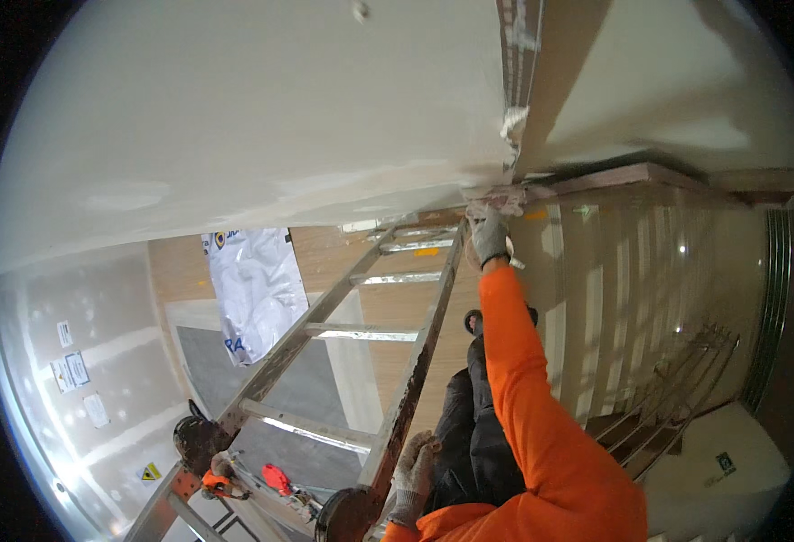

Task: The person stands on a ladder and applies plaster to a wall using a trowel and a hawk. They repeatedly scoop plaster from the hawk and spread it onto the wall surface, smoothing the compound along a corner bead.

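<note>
Plaster-smeared piece (494,195) at the lower end of the wall corner, just beyond the right hand's fingertips, apparently touching them; blur there hides its shape. Right hand (490,237), gloved, arm stretched forward; fingers bunched close together, can't tell if they pinch the piece. Strip (520,63) with whitish smears runs along the corner above it. Left hand (414,470), gloved, well apart from the piece, fingers curled, right beside the near rail of the ladder (406,397); can't tell if they grip it. Ladder stands left of the person's dark-trousered legs (474,425). Farther out: white printed sheet (254,294) on the floor, metal bars (686,397) at right, papers (71,370) on the left wall.
</note>
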`<action>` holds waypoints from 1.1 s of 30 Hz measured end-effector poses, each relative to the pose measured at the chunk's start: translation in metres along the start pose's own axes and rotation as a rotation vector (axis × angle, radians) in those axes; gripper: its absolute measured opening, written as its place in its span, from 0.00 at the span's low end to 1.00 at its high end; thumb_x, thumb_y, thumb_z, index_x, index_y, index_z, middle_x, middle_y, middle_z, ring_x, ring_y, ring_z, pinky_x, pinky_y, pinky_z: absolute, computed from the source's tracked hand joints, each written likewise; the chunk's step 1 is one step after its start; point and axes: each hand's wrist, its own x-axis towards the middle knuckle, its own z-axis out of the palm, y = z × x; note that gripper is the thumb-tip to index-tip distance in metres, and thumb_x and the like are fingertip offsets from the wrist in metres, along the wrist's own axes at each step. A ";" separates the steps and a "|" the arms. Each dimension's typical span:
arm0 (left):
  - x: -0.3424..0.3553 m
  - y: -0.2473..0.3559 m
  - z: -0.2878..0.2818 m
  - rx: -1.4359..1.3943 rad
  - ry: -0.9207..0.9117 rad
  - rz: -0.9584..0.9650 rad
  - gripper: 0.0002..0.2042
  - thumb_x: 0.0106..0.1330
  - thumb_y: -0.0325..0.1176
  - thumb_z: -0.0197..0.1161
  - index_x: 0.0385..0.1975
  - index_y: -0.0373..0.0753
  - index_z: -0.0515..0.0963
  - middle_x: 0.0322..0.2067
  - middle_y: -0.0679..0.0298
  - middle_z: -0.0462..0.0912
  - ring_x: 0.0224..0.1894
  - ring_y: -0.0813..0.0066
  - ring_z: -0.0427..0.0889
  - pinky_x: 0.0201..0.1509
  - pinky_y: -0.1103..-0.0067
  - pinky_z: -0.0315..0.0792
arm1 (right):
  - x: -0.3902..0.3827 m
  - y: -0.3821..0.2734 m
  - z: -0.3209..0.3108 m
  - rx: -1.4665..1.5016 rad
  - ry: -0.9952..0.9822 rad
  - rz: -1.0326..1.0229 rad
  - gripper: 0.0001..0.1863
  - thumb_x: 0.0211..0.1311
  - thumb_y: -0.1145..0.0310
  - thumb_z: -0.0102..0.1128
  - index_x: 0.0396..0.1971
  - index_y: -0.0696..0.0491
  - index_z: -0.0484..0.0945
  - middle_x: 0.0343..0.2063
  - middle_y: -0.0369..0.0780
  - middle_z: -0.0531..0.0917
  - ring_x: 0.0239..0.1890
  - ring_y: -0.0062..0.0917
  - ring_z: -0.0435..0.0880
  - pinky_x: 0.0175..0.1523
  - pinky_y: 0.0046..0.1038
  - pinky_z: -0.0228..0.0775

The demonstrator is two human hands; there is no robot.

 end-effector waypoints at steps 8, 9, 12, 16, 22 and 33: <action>-0.011 0.046 -0.004 0.163 -0.161 0.144 0.17 0.76 0.33 0.58 0.57 0.28 0.76 0.47 0.60 0.83 0.51 0.74 0.81 0.59 0.79 0.73 | -0.052 -0.237 -0.012 1.268 0.267 0.406 0.20 0.73 0.74 0.55 0.62 0.58 0.68 0.58 0.44 0.77 0.60 0.36 0.77 0.67 0.39 0.72; -0.012 0.040 -0.004 0.104 -0.170 0.175 0.17 0.76 0.33 0.58 0.57 0.28 0.75 0.47 0.60 0.83 0.51 0.74 0.81 0.58 0.79 0.74 | -0.062 -0.267 -0.012 1.281 0.231 0.368 0.20 0.73 0.74 0.55 0.62 0.58 0.68 0.57 0.44 0.77 0.60 0.36 0.78 0.67 0.39 0.72; -0.011 0.044 -0.002 0.142 -0.245 0.357 0.16 0.76 0.33 0.57 0.57 0.28 0.75 0.47 0.60 0.82 0.51 0.74 0.81 0.58 0.79 0.74 | -0.072 -0.311 -0.025 1.339 0.156 0.169 0.21 0.73 0.72 0.57 0.63 0.59 0.68 0.57 0.45 0.76 0.60 0.34 0.77 0.68 0.40 0.71; -0.017 0.068 0.003 0.257 -0.340 0.449 0.16 0.77 0.32 0.56 0.58 0.28 0.74 0.49 0.60 0.81 0.52 0.74 0.80 0.58 0.78 0.75 | -0.080 -0.341 -0.043 0.897 0.135 0.122 0.19 0.74 0.70 0.56 0.60 0.61 0.70 0.55 0.45 0.77 0.58 0.32 0.77 0.67 0.36 0.72; -0.045 0.097 0.010 0.281 -0.392 0.481 0.17 0.77 0.32 0.55 0.60 0.29 0.74 0.53 0.57 0.81 0.55 0.71 0.80 0.61 0.77 0.74 | -0.107 -0.439 -0.029 0.788 0.264 0.137 0.18 0.74 0.67 0.56 0.57 0.61 0.72 0.53 0.42 0.77 0.51 0.27 0.78 0.61 0.32 0.74; -0.068 0.124 0.011 0.344 -0.462 0.578 0.20 0.79 0.40 0.53 0.62 0.32 0.73 0.47 0.62 0.82 0.44 0.75 0.79 0.48 0.78 0.74 | -0.137 -0.567 0.000 0.648 0.348 0.046 0.12 0.71 0.65 0.61 0.40 0.60 0.79 0.34 0.36 0.80 0.34 0.21 0.76 0.41 0.27 0.71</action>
